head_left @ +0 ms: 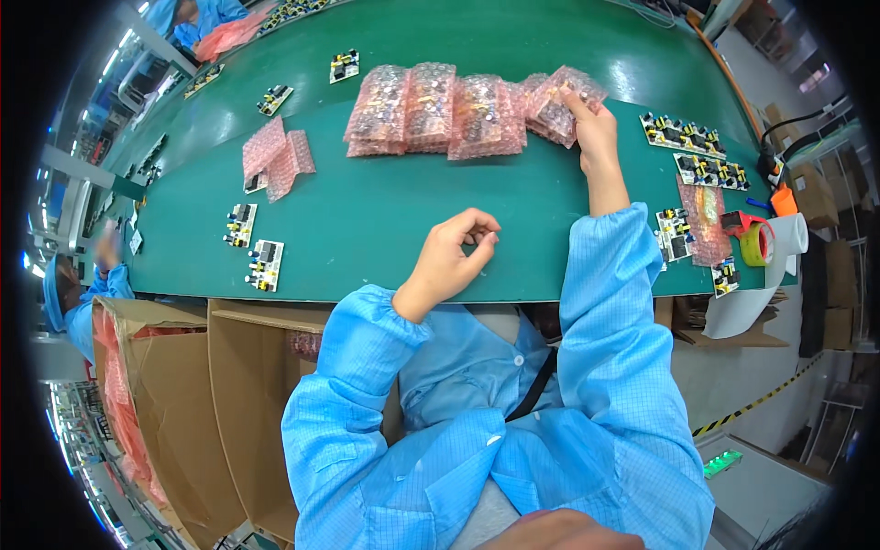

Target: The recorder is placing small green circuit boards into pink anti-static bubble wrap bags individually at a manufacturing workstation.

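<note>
My right hand [598,128] grips a pink bubble-wrap bag [555,108] at the right end of a row of similar bags on the green table. A circuit board shows dimly through its film. The bag lies tilted over its neighbour. Several bubble-wrapped circuit boards [431,108] sit side by side in this row, some stacked. Nearer to me, my left hand [447,255] hovers at the table's front with its fingers curled toward the thumb and nothing visible in them. The row of bags is beyond it, apart from it.
Bare circuit boards [266,266] and loose bubble-wrap bags [277,158] lie at left. More boards [683,136], a bubble-wrap piece [704,220] and a tape roll [756,244] are at right. Cardboard boxes [247,403] stand below the front edge. Co-workers [206,20] sit at the far left.
</note>
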`<state>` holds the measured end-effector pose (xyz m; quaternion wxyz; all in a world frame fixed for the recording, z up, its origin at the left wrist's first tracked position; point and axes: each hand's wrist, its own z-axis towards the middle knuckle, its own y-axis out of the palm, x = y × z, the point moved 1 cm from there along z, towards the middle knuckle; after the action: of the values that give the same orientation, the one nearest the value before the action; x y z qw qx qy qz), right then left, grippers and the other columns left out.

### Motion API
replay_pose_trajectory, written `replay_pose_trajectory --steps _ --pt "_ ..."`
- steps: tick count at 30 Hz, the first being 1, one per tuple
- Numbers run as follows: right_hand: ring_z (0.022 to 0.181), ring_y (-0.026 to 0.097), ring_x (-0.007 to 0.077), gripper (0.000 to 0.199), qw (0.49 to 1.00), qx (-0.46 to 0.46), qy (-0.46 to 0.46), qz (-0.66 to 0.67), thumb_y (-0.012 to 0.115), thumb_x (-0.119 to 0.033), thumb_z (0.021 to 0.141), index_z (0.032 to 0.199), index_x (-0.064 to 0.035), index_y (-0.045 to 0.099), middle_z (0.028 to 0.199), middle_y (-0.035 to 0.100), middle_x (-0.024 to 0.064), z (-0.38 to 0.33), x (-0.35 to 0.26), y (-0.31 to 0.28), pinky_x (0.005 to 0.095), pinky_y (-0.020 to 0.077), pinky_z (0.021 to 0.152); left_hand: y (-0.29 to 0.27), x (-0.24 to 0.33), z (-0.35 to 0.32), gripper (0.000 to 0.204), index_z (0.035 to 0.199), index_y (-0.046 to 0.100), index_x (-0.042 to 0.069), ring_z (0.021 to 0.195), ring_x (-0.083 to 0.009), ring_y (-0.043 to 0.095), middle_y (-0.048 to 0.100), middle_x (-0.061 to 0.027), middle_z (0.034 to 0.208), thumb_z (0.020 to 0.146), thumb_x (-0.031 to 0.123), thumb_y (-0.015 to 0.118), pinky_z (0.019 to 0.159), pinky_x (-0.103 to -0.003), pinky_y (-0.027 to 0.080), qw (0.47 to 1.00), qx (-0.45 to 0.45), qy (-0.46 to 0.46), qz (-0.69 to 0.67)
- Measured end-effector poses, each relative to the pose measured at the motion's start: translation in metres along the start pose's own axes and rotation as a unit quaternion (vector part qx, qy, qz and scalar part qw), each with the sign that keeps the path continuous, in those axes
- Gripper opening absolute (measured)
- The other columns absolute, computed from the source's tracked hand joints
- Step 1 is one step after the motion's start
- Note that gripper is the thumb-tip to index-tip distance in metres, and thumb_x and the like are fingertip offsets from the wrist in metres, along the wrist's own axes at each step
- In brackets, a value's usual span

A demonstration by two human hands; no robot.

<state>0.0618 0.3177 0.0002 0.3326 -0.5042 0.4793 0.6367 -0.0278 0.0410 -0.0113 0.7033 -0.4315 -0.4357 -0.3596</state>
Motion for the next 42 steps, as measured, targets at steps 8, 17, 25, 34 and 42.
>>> replay_pose_trajectory --steps 8,17,25,34,42 --pt "0.096 0.068 0.0167 0.041 0.979 -0.095 0.020 -0.181 0.079 -0.034 0.084 0.108 -0.0011 0.071 0.105 0.073 0.0098 0.031 -0.003 0.020 0.0309 0.0523 0.082 -0.011 -0.003 -0.004 0.012 0.101 0.065 0.001 0.075 -0.0126 0.063 0.068 -0.0064 0.085 0.091 0.007 0.064 0.069 -0.027 0.050 1.000 -0.013 0.004 0.014" --pt "0.079 0.070 0.0179 0.035 0.926 -0.144 0.071 -0.341 0.076 -0.026 0.083 0.102 0.0031 0.072 0.094 0.074 0.0104 0.065 0.002 0.033 0.0328 0.0535 0.071 -0.005 -0.009 -0.003 0.011 0.098 0.064 0.000 0.071 -0.0137 0.063 0.066 -0.0068 0.080 0.090 0.008 0.064 0.066 -0.029 0.051 0.999 -0.001 0.053 0.000" --pt "0.086 0.065 0.0142 0.038 0.867 -0.319 0.053 -0.379 0.076 -0.023 0.083 0.112 0.0002 0.069 0.098 0.072 0.0051 0.096 0.003 0.002 0.0310 0.0526 0.076 -0.043 -0.001 0.009 0.014 0.096 0.067 0.004 0.093 -0.0267 0.063 0.067 -0.0108 0.095 0.082 0.002 0.064 0.078 -0.034 0.052 0.953 0.158 0.213 0.150" --pt "0.089 0.062 0.0136 0.038 0.880 -0.256 0.061 -0.395 0.072 -0.027 0.089 0.114 0.0000 0.067 0.099 0.070 0.0045 0.042 -0.001 0.005 0.0299 0.0498 0.079 -0.181 -0.096 0.025 0.059 0.131 0.049 -0.001 0.119 -0.0396 0.051 0.057 -0.0219 0.124 0.080 0.022 0.068 0.101 -0.049 0.040 0.791 0.345 -0.012 0.504" --pt "0.131 0.051 0.0281 0.066 0.812 -0.206 -0.129 -0.530 0.067 -0.040 0.092 0.138 0.0043 0.047 0.138 0.055 0.0194 -0.076 -0.105 -0.019 0.0367 0.0403 0.108 -0.187 -0.092 0.022 0.062 0.133 0.048 -0.001 0.110 -0.0432 0.056 0.057 -0.0237 0.121 0.081 0.026 0.068 0.092 -0.053 0.046 0.763 0.330 -0.043 0.554"
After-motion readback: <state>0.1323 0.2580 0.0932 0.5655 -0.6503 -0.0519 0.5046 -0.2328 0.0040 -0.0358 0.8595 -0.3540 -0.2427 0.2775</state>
